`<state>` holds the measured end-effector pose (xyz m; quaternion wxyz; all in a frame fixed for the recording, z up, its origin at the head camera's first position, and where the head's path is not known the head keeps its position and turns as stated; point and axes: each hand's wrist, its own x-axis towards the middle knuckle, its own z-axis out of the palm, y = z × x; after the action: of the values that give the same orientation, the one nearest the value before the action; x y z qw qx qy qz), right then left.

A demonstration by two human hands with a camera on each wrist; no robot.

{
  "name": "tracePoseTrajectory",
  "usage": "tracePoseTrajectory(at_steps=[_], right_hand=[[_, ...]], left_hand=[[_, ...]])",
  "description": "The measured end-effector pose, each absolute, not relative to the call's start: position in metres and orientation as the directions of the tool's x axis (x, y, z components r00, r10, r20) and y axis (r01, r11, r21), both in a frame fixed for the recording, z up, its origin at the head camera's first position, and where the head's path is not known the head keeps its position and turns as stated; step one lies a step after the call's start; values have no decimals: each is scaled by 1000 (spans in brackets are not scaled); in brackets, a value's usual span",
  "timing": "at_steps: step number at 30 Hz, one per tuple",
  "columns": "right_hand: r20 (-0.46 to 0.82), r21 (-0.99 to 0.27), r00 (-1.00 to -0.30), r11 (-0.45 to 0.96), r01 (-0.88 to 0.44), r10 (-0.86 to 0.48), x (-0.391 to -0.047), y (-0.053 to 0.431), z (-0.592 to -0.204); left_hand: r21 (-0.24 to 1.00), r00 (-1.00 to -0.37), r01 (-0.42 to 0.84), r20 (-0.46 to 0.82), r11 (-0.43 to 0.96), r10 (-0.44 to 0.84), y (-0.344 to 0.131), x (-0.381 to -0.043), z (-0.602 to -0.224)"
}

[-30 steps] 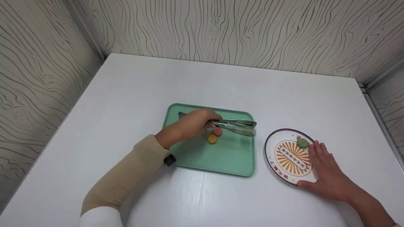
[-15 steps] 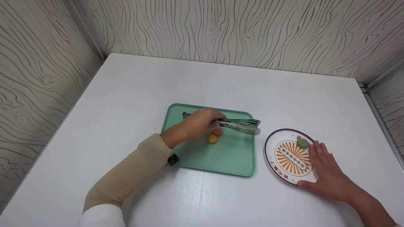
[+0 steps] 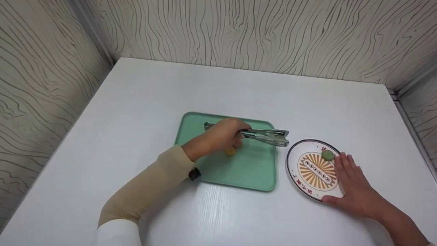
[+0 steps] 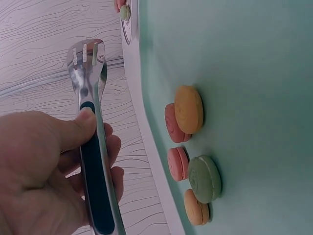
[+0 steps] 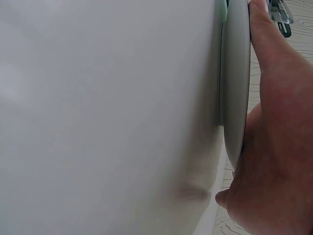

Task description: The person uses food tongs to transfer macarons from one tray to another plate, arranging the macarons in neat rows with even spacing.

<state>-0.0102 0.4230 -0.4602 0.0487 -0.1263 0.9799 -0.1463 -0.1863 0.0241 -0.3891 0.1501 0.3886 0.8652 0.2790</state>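
My left hand (image 3: 223, 135) grips metal tongs (image 4: 99, 178) with dark handle inserts, above the green tray (image 3: 252, 171). The tongs' slotted tips point right, past the tray's edge towards the plate; I cannot tell whether they pinch anything. Below the hand, the left wrist view shows macarons on the tray: a yellow-orange one (image 4: 189, 109), a red one (image 4: 172, 122), a pink one (image 4: 177, 164), a green one (image 4: 204, 179) and a light orange one (image 4: 196, 208). My right hand (image 3: 356, 191) rests along the right rim of the patterned plate (image 3: 315, 191), fingers straight, thumb apart. A green macaron (image 3: 328, 155) lies on the plate near its fingertips.
The white table (image 3: 170, 85) extends around the tray and plate. Panels with a wood-line pattern (image 3: 239, 34) stand behind it and at both sides. A narrow strip of table separates tray and plate.
My left hand has moved right with the tongs, bringing their tips beyond the tray's right edge, closer to the plate. The right hand and plate have stayed in place.
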Motion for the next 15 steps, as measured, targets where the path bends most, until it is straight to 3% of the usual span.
tracePoseTrajectory(at_steps=[15], right_hand=[[-47, -314, -963, 919, -237, -264, -9, 423, -460]], left_hand=[[532, -654, 631, -26, 565, 756, 42, -183, -390]])
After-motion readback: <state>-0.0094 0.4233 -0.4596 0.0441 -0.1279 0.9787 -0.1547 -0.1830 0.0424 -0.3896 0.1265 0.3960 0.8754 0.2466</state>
